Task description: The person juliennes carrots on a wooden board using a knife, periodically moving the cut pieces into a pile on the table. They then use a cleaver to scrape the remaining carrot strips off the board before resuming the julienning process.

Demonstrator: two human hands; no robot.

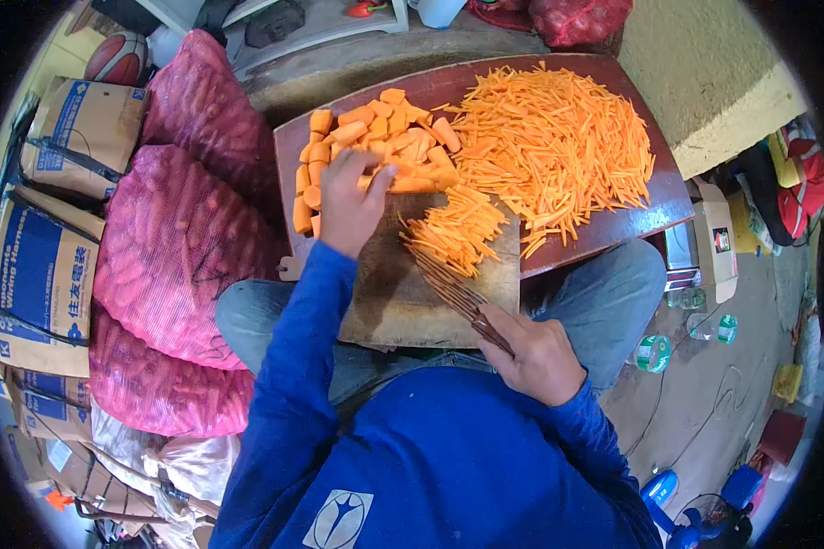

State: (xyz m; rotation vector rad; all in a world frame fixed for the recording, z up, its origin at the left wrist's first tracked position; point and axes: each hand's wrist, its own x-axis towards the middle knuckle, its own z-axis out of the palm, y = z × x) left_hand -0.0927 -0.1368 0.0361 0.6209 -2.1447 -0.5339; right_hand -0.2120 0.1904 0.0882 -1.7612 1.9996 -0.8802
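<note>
My left hand [352, 200] reaches over the carrot chunks [362, 119] at the left of the dark red table [666, 197]. Its fingers are bent at the chunks' near edge; whether they grip a piece cannot be made out. My right hand [538, 355] is wrapped round the handle of a knife [450, 291], whose blurred blade lies over the wooden cutting board [384, 306]. Against the blade rests a small heap of carrot sticks [462, 224] on the board. Behind it, a large pile of carrot sticks [554, 142] covers the table's right part.
Pink mesh sacks of carrots [178, 256] and cardboard boxes [50, 274] stand at the left. My knees flank the board. Plastic bottles [653, 353] and a blue fan [673, 512] are on the floor at right. A concrete ledge [723, 91] rises behind the table.
</note>
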